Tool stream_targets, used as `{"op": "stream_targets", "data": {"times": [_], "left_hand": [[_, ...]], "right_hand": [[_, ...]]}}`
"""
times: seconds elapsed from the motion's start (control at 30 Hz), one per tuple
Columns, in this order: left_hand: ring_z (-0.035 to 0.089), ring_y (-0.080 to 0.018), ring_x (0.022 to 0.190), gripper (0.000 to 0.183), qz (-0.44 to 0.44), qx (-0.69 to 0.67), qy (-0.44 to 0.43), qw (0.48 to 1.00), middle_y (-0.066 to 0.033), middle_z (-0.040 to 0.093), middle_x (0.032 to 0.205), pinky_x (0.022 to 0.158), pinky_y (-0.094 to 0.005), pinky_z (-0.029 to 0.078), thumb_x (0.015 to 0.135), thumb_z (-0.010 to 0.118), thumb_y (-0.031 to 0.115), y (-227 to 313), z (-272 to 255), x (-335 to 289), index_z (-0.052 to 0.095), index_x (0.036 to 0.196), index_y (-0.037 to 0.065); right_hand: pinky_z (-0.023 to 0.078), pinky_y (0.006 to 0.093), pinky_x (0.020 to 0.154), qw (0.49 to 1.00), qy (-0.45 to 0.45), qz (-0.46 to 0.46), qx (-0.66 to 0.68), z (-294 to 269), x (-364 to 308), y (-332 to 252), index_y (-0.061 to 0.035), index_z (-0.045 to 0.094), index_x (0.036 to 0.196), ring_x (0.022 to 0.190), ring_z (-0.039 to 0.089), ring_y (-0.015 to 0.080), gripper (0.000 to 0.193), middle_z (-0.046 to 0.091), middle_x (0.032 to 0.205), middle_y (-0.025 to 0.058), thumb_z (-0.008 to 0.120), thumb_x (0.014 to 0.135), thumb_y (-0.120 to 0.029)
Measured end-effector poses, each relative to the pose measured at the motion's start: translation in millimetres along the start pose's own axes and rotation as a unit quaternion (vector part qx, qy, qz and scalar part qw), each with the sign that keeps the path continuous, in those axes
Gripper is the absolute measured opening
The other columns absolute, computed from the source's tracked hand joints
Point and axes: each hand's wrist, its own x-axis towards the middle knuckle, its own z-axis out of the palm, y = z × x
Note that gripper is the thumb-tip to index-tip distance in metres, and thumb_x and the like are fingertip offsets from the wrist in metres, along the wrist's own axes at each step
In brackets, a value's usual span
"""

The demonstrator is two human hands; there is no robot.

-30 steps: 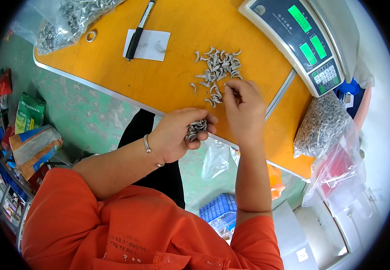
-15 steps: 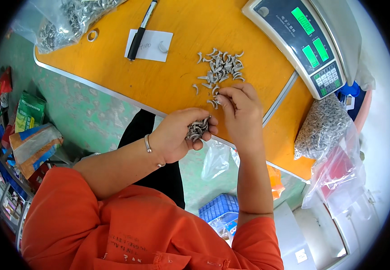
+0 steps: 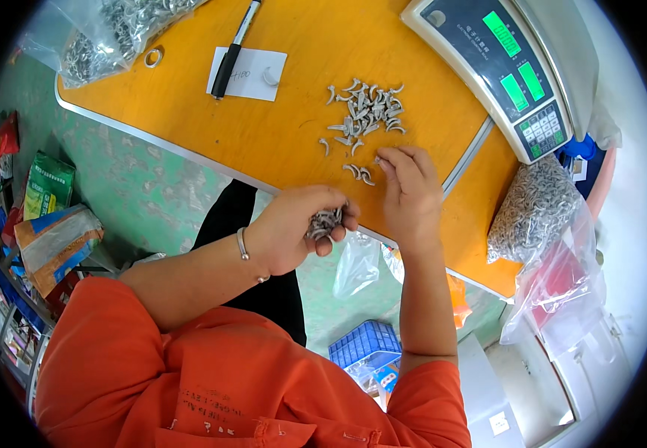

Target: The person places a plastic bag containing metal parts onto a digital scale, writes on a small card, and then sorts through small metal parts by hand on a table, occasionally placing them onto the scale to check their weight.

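The left hand [image 3: 301, 224], at the centre of the frame, is curled palm-up around a clutch of curved metal pieces [image 3: 325, 222], its fingers folded over them near the edge of the orange-yellow table [image 3: 278, 149]. A silver bangle [image 3: 243, 245] circles that wrist. To its right, the right hand [image 3: 411, 183] hangs over the tabletop with thumb and forefinger pinched together on a small grey piece [image 3: 377, 160], mostly hidden by the fingertips.

Just left of those fingertips lie a few loose hooked pieces [image 3: 351, 171], and above them, in the upper middle of the frame, spreads a larger heap of matching pieces [image 3: 368, 110]. Toward the upper left, a black-capped marker [image 3: 225, 71] lies across a white paper slip [image 3: 256, 91], with one crescent-shaped piece [image 3: 269, 75] on the slip. Farther left, a metal ring [image 3: 153, 57] sits beside a clear plastic bag of metal parts [image 3: 114, 41]. A digital counting scale [image 3: 465, 48] fills the upper right, and below it stands another filled clear bag [image 3: 534, 205].
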Motion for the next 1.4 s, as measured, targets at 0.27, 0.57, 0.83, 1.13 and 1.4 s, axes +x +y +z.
{"op": "stream_targets", "data": {"times": [0.27, 0.57, 0.83, 1.13, 1.4], "left_hand": [[0.051, -0.0112, 0.061, 0.021, -0.051, 0.068, -0.021, 0.996, -0.0079, 0.057, 0.076, 0.044, -0.0219, 0.040, 0.085, 0.044, 0.016, -19, -17, -8, 0.057, 0.088, -0.001], [0.054, -0.0117, 0.060, 0.023, -0.018, 0.033, -0.014, 0.999, -0.0090, 0.058, 0.076, 0.045, -0.0213, 0.044, 0.087, 0.044, 0.018, -12, -18, -6, 0.057, 0.089, -0.001], [0.056, -0.0119, 0.064, 0.024, -0.005, 0.036, 0.004, 0.999, -0.0085, 0.059, 0.079, 0.050, -0.0226, 0.046, 0.088, 0.044, 0.020, -6, -9, -14, 0.056, 0.093, 0.000], [0.060, -0.0169, 0.076, 0.026, 0.033, -0.097, 0.017, 0.995, -0.0070, 0.060, 0.086, 0.064, -0.0283, 0.049, 0.089, 0.042, 0.020, -7, 2, -2, 0.056, 0.098, 0.001], [0.055, -0.0120, 0.068, 0.018, 0.021, -0.077, 0.065, 0.995, -0.0061, 0.058, 0.083, 0.056, -0.0250, 0.045, 0.088, 0.046, 0.022, 13, 14, -2, 0.056, 0.085, 0.007]], "right_hand": [[0.045, 0.0338, 0.067, 0.996, -0.075, -0.027, 0.048, -3, -4, -8, -0.0011, 0.058, 0.089, 0.082, 0.053, 0.0287, 0.027, 0.052, 0.092, 0.0128, 0.065, 0.063, 0.001], [0.045, 0.0362, 0.065, 0.996, -0.068, 0.063, -0.015, 15, -7, -38, -0.0029, 0.055, 0.089, 0.083, 0.052, 0.0289, 0.020, 0.048, 0.093, 0.0134, 0.061, 0.071, -0.009], [0.047, 0.0316, 0.059, 0.984, -0.067, 0.127, 0.104, 3, -1, -21, 0.0019, 0.052, 0.082, 0.071, 0.055, 0.0256, 0.013, 0.050, 0.087, 0.0134, 0.058, 0.071, 0.001], [0.047, 0.0317, 0.067, 0.977, -0.108, 0.042, 0.181, -24, -12, -77, -0.0003, 0.053, 0.085, 0.072, 0.057, 0.0257, 0.020, 0.052, 0.089, 0.0122, 0.062, 0.067, 0.004], [0.044, 0.0362, 0.068, 0.997, 0.071, 0.035, 0.020, -17, 19, -28, -0.0009, 0.059, 0.083, 0.078, 0.053, 0.0317, 0.015, 0.057, 0.084, 0.0141, 0.058, 0.069, 0.002]]}}
